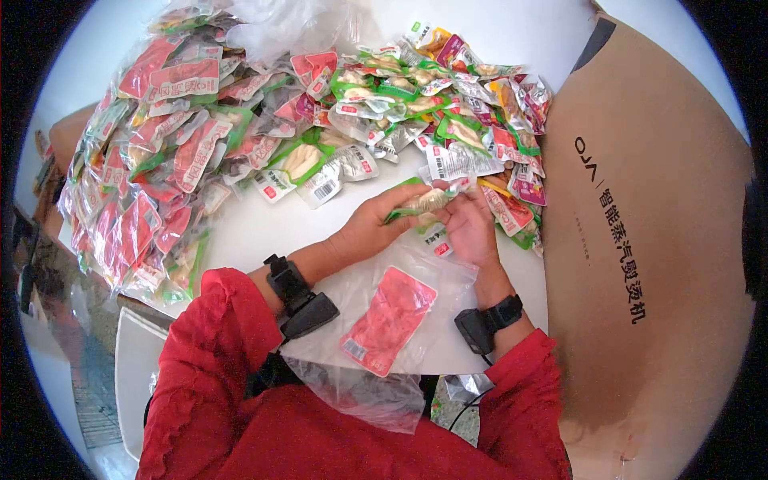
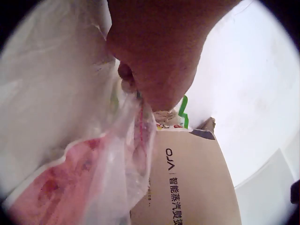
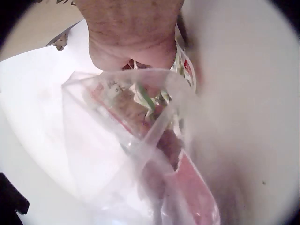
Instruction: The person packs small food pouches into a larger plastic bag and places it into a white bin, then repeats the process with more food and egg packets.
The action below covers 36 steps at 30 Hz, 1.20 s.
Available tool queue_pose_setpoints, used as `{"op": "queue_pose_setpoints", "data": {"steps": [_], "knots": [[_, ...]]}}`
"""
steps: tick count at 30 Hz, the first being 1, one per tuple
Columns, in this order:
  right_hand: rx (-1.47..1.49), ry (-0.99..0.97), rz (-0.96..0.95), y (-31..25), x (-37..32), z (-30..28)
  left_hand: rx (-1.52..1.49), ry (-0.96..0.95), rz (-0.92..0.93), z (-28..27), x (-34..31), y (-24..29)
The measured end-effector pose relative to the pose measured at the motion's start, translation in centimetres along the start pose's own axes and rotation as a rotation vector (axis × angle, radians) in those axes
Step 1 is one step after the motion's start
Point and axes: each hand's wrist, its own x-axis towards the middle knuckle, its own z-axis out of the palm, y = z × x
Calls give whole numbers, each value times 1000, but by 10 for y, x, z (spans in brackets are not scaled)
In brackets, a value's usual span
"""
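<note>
The left hand (image 1: 372,228) and the right hand (image 1: 472,228) each pinch an end of one green snack pack (image 1: 420,202), just above the far edge of a clear plastic bag (image 1: 456,276) on the white table (image 1: 264,228). One red pack (image 1: 390,318) lies inside the bag. A big pile of packs (image 1: 240,128) sits behind, near a brown box (image 1: 640,240).

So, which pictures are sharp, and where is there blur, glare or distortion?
Head view: sharp at the centre, where the left hand and right hand hold a green-edged packet; fisheye bending and a black rim; the white table nearly washed out. Left wrist view: the hand too close, blurred; the cardboard box print readable. Right wrist view: soft, hazy through the clear bag.
</note>
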Motion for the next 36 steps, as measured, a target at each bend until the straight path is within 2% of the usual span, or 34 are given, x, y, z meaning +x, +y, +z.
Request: {"op": "queue_pose_setpoints", "data": {"steps": [1, 2, 4, 6, 7, 10, 14, 16, 20, 22, 23, 25, 29, 31, 36], "knots": [[9, -18, 1, 1, -1, 0, 214, 64, 122, 0, -1, 4], [18, -35, 1, 2, -1, -1, 212, 61, 129, -1, -1, 7], [117, 37, -8, 3, 3, 0, 509, -42, 80, -4, -2, 22], [186, 23, 126, 1, 3, 0, 574, -47, 74, 0, -3, 28], [254, -73, 171, -2, 1, 1, 642, -45, 59, 1, -4, 30], [104, -78, 114, -3, -4, 4, 721, -77, 86, -1, -4, 32], [56, -80, 115, -3, -2, 2, 803, -118, 66, 0, -2, 35], [151, 66, 91, 1, 3, 4, 909, -107, -61, 3, 0, 36], [349, 76, 116, -15, -5, 28, 912, -98, -93, 1, 0, 29], [369, -50, 129, -17, -6, 32, 900, -100, -85, 1, 0, 26], [369, -49, 131, -15, -6, 31, 899, -100, -87, 1, -1, 25], [156, -50, 128, -9, -5, 24, 866, -90, -112, 2, -1, 25], [24, 6, 112, -4, -3, 10, 767, -116, -207, 0, 0, 20], [-308, 190, 81, -3, -1, 7, 583, 49, 51, -4, 1, 6], [-398, 250, 101, -8, 1, -1, 285, 175, 27, -16, 4, 1]]}}
